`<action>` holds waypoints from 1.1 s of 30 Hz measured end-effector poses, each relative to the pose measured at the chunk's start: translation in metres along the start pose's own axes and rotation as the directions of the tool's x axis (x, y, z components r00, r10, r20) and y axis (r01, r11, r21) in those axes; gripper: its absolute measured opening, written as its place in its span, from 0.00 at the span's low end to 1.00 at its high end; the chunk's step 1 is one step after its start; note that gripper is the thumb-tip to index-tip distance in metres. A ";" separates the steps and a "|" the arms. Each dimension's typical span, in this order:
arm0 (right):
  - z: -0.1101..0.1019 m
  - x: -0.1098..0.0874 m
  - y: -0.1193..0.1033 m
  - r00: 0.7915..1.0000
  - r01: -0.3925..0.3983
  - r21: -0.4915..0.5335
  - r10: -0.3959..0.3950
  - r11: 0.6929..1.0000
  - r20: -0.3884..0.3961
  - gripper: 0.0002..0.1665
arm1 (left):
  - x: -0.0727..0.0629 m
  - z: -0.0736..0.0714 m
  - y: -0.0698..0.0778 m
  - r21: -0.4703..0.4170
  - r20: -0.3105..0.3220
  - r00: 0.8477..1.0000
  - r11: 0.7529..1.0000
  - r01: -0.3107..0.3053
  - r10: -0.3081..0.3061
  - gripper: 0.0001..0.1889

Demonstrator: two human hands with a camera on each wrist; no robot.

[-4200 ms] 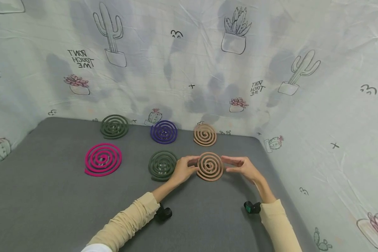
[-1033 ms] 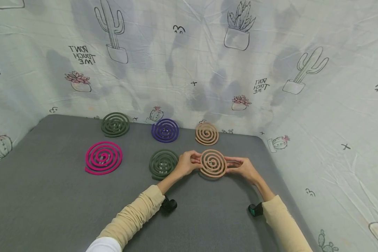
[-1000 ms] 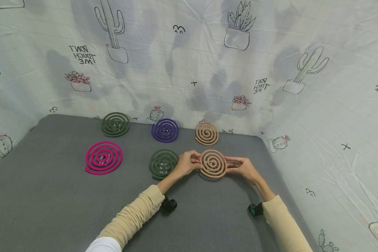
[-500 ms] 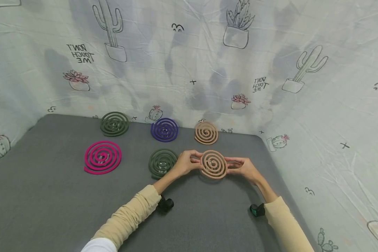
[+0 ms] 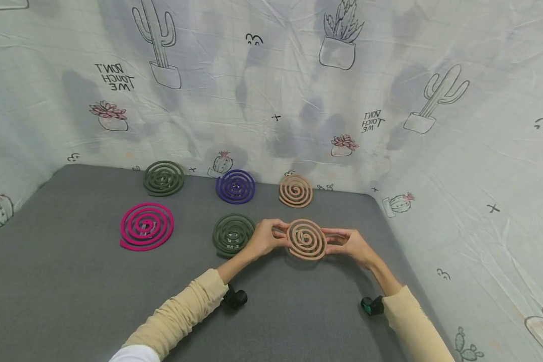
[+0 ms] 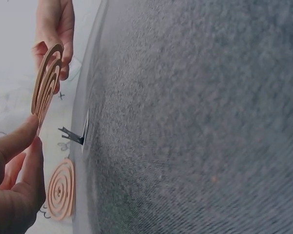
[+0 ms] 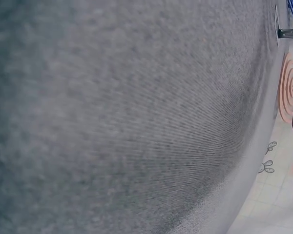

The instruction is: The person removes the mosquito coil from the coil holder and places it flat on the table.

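In the head view, a tan mosquito coil (image 5: 306, 239) is held a little above the table, slightly tilted. My left hand (image 5: 264, 239) pinches its left edge between thumb and fingers, while my right hand (image 5: 352, 247) grips the right edge. Seen almost edge-on in the left wrist view, the coil (image 6: 48, 87) is clear of a small metal stand (image 6: 82, 139) on the table. A second tan coil (image 5: 296, 191) lies behind. Close to the left hand is a dark green coil (image 5: 233, 235), partly covered by that hand.
A pink coil (image 5: 147, 227) lies at left, with another green coil (image 5: 164, 178) and a purple coil (image 5: 236, 186) along the back of the grey table (image 5: 95, 296). A printed cloth (image 5: 276, 75) hangs behind and on both sides.
Some seconds ago the tan coil sat lower, with both hands at its sides. It has since been lifted and shifted slightly right; over the last half second it moved slightly toward me.
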State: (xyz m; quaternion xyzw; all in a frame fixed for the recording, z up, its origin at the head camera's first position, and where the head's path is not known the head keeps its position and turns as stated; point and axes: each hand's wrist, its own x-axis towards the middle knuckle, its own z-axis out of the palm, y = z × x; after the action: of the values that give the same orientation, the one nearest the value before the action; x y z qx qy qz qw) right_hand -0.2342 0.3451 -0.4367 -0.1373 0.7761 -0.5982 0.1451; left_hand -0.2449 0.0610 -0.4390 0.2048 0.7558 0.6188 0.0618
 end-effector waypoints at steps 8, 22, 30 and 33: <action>0.005 -0.006 -0.005 1.000 0.002 -0.006 -0.002 1.000 0.003 0.38 | -0.007 0.000 0.000 0.041 0.020 1.000 0.999 -0.019 0.018 0.25; 0.008 -0.014 -0.005 1.000 0.003 -0.002 -0.003 1.000 0.011 0.36 | -0.017 0.001 0.007 0.054 0.052 0.999 0.998 0.011 -0.014 0.26; 0.011 -0.019 -0.002 1.000 0.011 0.021 -0.012 1.000 0.028 0.37 | -0.023 0.003 0.008 0.055 0.061 0.998 0.998 0.020 -0.023 0.26; 0.011 -0.022 -0.002 1.000 0.015 0.007 -0.015 1.000 0.026 0.37 | -0.024 0.004 0.008 0.051 0.063 0.998 0.999 0.008 -0.011 0.26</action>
State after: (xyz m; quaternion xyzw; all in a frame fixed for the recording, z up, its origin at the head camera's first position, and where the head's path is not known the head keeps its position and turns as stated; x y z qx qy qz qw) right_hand -0.2100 0.3430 -0.4363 -0.1502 0.7711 -0.6001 0.1511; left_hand -0.2197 0.0570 -0.4358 0.2222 0.7700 0.5923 0.0831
